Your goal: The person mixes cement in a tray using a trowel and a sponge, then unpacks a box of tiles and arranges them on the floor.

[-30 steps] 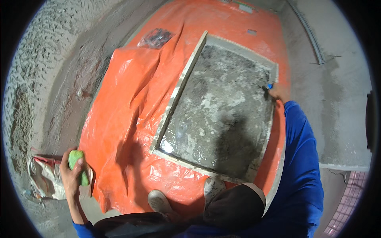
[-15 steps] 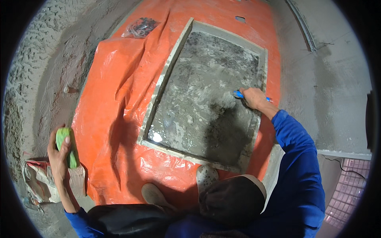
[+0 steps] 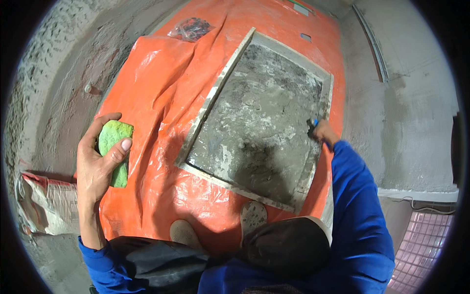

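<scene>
My left hand [image 3: 98,169] is closed around a green sponge [image 3: 115,133], held up over the left side of the orange sheet, with the thumb pressed on its face. My right hand [image 3: 327,133] is at the right edge of a shallow rectangular frame [image 3: 235,188], wrapped round a blue-handled tool [image 3: 316,122]. The head of this tool is small and dark, and I cannot make out its kind. Grey wet mortar [image 3: 259,105] fills the frame, with rough, uneven patches and a shadow across its near part.
Under the frame spreads a wrinkled orange plastic sheet [image 3: 147,98]. A clear bag of dark pieces [image 3: 192,29] lies at its far left. A torn paper sack [image 3: 54,201] stands at the left. Grey walls rise on both sides; my shoes [image 3: 253,218] are close to the frame's near edge.
My left hand has come up and to the right with the sponge. My right hand has shifted slightly right and downward with the tool, toward the frame's right edge. The view has shifted slightly.
</scene>
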A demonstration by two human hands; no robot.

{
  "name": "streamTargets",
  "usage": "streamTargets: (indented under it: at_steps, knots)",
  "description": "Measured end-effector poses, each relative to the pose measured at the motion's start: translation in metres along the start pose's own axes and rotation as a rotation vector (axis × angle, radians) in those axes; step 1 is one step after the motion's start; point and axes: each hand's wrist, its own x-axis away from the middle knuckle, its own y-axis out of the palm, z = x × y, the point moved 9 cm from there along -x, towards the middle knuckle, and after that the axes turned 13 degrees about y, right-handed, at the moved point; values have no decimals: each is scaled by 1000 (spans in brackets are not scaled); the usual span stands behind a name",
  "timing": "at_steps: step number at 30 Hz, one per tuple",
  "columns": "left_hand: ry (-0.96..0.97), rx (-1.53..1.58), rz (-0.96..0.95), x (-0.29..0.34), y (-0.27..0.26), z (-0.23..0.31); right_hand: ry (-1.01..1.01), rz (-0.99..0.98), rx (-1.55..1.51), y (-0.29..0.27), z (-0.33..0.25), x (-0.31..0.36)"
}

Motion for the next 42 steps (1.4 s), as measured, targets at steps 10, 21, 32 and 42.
streamTargets:
  at_steps: [10, 21, 32, 42]
  knots:
    - [239, 88, -84, -34, 65, 45, -335, -6, -87, 33, -70, 132]
    - [283, 59, -8, -59, 98, 48, -617, 313, 160, -26, -46, 267]
    - [240, -34, -34, -82, 122, 17, -401, 211, 301, 8, -98, 101]
    - [173, 22, -41, -51, 73, 15, -280, 397, 164, -88, -40, 145]
